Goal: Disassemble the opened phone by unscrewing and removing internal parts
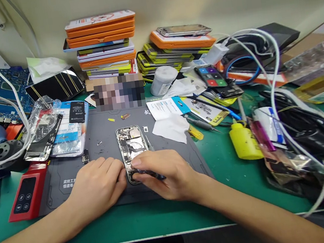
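An opened phone [131,145] with its insides bare lies upright in the middle of a grey work mat [165,145]. My left hand [97,186] rests on the mat at the phone's lower left edge, fingers curled against its side. My right hand [164,173] lies across the phone's bottom end, fingers pinched on a thin dark tool [149,174] that points left over the phone. A small screwdriver [150,144] lies just right of the phone. Tiny loose parts [125,116] sit on the mat above it.
A red device [28,193] lies at the mat's left edge. A white cloth [172,128] and leaflets lie to the right, then a yellow bottle [243,140]. Stacks of orange cases [102,41] line the wall. Tangled cables [293,120] fill the right side.
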